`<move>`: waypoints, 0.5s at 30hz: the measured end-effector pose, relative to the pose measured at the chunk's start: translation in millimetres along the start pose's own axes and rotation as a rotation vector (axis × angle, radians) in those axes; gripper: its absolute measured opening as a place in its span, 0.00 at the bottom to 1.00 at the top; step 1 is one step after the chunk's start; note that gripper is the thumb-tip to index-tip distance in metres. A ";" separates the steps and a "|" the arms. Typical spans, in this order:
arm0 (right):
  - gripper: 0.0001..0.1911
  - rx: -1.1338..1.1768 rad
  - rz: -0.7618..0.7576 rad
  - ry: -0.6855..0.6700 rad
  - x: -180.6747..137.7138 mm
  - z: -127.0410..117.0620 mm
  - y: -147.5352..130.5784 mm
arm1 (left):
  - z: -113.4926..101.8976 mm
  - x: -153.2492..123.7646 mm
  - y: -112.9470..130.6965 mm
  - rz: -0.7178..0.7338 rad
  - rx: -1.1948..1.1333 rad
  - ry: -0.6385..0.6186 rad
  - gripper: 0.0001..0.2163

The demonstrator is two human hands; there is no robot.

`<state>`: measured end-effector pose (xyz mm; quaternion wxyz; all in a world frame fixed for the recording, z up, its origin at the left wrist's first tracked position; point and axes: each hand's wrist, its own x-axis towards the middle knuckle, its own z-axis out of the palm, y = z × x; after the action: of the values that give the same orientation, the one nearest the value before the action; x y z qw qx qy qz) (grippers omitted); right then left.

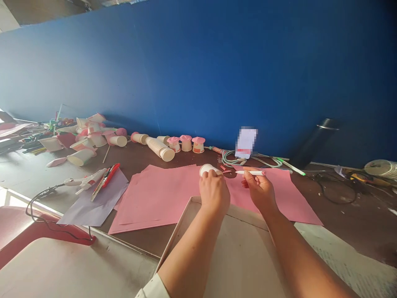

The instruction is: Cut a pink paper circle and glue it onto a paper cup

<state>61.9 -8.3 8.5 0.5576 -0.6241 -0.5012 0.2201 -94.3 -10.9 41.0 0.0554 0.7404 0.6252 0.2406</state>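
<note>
My left hand (pixel 214 191) is closed around a white paper cup (pixel 207 168), which lies tipped so that its round end shows; the fingers hide much of it. In my right hand (pixel 259 188) is a white marker pen (pixel 250 173), gripped between thumb and fingers with its tip pointing left toward the cup. A small gap separates the pen tip from the cup. Beneath both hands lie pink paper sheets (pixel 161 194). Small red-pink scraps (pixel 225 169) sit between the hands.
Three cups with pink tops (pixel 186 142) stand behind, beside a stack of paper cups (pixel 159 149). More cups (pixel 81 156) pile up at left. A glue gun (pixel 85 180) and red cutter (pixel 107 180) rest on grey paper (pixel 101 209). A shallow tray (pixel 245 248) lies under my forearms.
</note>
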 end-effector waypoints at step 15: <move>0.24 0.014 -0.005 -0.072 -0.8 0.5 -3.6 | 2.9 15.1 -26.6 -0.157 0.063 -0.065 0.24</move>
<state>59.8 -9.1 11.4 0.5440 -0.6106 -0.5209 0.2447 -115.4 9.8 32.6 0.0713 0.6979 0.6864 0.1916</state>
